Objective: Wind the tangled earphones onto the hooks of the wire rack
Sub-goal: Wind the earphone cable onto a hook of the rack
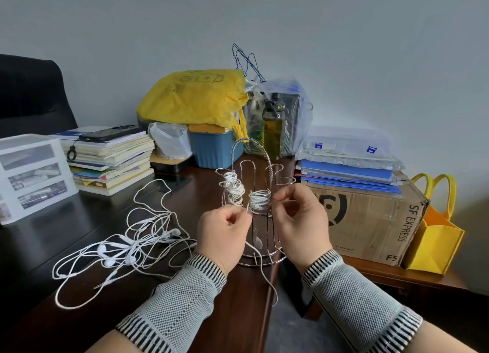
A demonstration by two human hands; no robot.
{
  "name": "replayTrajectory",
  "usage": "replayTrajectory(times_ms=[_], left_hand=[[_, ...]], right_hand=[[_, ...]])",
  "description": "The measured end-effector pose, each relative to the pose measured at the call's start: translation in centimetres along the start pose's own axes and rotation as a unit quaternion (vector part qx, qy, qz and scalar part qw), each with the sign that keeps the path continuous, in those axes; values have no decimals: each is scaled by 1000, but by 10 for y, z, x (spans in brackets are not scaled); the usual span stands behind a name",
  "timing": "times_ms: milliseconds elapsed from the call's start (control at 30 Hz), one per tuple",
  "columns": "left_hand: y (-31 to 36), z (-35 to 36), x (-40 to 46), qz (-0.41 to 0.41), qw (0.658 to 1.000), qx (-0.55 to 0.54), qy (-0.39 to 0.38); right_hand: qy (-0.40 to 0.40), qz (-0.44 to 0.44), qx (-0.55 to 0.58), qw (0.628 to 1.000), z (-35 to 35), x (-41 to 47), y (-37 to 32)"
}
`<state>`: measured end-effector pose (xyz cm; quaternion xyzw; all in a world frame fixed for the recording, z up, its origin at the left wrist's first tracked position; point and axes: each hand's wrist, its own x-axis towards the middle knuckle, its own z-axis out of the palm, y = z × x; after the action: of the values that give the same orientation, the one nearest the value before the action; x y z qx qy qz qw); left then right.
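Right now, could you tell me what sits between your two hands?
In the head view, the wire rack's front hook wound with earphone cable lies between left hand and right hand.

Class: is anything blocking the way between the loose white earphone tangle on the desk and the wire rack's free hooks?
Nothing visible does. The tangle of white earphones lies on bare dark wooden desk left of the chrome wire rack.

Two bare hands — left grip (224,233), right grip (299,220). One chrome wire rack (260,194) carrying two wound white cable bundles (234,188) — one loose tangle of white earphones (124,249) left of the left grip.
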<state>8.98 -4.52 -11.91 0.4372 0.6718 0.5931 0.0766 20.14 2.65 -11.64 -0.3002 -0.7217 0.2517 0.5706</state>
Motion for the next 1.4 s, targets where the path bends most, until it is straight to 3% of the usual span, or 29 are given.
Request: replayTrajectory(times_ms=[200, 300, 433, 567, 767, 933, 1067, 1167, 1300, 1400], left_hand=[[-6, 3, 2, 34, 999, 10, -18], [-2, 1, -2, 105, 993, 53, -25], [6, -1, -7, 192, 972, 137, -10], [2, -3, -3, 175, 979, 103, 18], [-4, -2, 2, 111, 992, 56, 6], [-2, -4, 2, 142, 984, 104, -12], [-1, -8, 6, 193, 973, 127, 22], [9, -10, 6, 166, 982, 77, 54], [20, -8, 8, 53, 997, -22, 61], [19, -9, 7, 46, 998, -3, 49]], right_hand=[[7, -135, -61, 989, 5, -8, 5], [-53, -165, -71, 982, 7, -12, 6], [-80, -144, -64, 984, 5, -8, 7], [-48, -118, -32, 991, 3, -6, 9], [-23, 0, 38, 999, 1, -3, 7], [-14, 77, 121, 990, 3, -3, 10], [-25, 123, 158, 979, 7, -2, 12], [-26, 135, 179, 974, 8, -2, 12], [-22, 166, 195, 967, 9, -1, 13], [-23, 176, 173, 969, 10, 1, 8]])
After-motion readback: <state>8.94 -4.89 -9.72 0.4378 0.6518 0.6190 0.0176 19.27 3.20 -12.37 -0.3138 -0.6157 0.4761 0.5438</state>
